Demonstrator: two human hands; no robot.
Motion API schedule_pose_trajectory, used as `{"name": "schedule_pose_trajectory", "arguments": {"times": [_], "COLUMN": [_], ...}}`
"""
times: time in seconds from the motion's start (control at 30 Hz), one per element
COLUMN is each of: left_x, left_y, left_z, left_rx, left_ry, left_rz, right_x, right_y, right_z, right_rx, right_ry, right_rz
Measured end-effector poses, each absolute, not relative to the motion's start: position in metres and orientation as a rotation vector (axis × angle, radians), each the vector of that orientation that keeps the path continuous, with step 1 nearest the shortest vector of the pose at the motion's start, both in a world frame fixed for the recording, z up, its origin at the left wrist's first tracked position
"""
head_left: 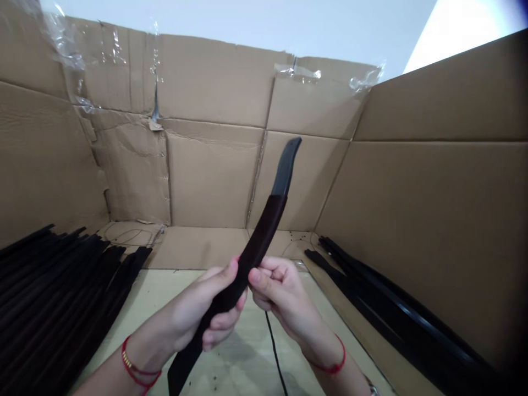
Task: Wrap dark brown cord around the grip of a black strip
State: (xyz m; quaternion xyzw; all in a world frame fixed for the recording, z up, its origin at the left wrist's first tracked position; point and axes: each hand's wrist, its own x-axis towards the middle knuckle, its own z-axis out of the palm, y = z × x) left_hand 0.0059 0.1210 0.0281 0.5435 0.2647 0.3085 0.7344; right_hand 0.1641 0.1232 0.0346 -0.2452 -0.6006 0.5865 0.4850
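A long, dark curved strip (264,231) rises at a slant through the middle of the view. Its lower part has a dark brown-black covering, and the tip (284,168) is bare, smooth and grey-black. My left hand (210,302) is wrapped round the strip, thumb on top and fingers underneath. On the strip's other edge, my right hand (278,291) pinches with thumb and curled fingers. A thin black cord (272,344) hangs below my right hand; whether that hand holds it too is hidden. The strip's lower end runs out of view.
Many similar dark strips (53,297) lie side by side at the left. Several shiny black strips (383,297) lie along the right wall. Taped cardboard walls (210,176) enclose the pale tabletop (243,368), where small dark specks lie.
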Motion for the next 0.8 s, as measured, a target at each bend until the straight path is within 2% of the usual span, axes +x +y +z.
{"name": "schedule_pose_trajectory", "arguments": {"times": [0.07, 0.13, 0.2, 0.27, 0.33, 0.43, 0.5, 0.57, 0.63, 0.73, 0.8], "left_x": [0.008, 0.012, 0.017, 0.019, 0.020, 0.018, 0.016, 0.017, 0.019, 0.021, 0.019], "left_y": [0.120, 0.118, 0.116, 0.114, 0.114, 0.116, 0.115, 0.115, 0.115, 0.115, 0.114], "left_z": [0.028, 0.026, 0.025, 0.023, 0.022, 0.022, 0.023, 0.023, 0.021, 0.020, 0.022], "left_rx": [1.244, 1.428, 1.474, 1.313, 1.156, 1.272, 1.287, 1.136, 1.021, 1.202, 1.334], "left_ry": [0.582, 0.725, 0.828, 0.740, 0.597, 0.698, 0.785, 0.732, 0.635, 0.729, 0.864], "left_rz": [0.683, 0.942, 1.101, 0.987, 0.829, 0.991, 1.048, 0.893, 0.705, 0.898, 1.089], "right_x": [0.163, 0.162, 0.161, 0.162, 0.162, 0.161, 0.161, 0.162, 0.162, 0.160, 0.160], "right_y": [0.122, 0.121, 0.121, 0.121, 0.121, 0.121, 0.121, 0.120, 0.119, 0.118, 0.119], "right_z": [0.033, 0.033, 0.034, 0.035, 0.036, 0.036, 0.035, 0.035, 0.035, 0.035, 0.035], "right_rx": [-0.662, -0.726, -0.730, -0.700, -0.724, -0.774, -0.709, -0.617, -0.621, -0.738, -0.739], "right_ry": [-1.407, -1.341, -1.341, -1.378, -1.394, -1.377, -1.427, -1.479, -1.485, -1.413, -1.382], "right_rz": [1.330, 1.228, 1.261, 1.316, 1.212, 1.032, 1.172, 1.328, 1.308, 1.121, 1.145]}}
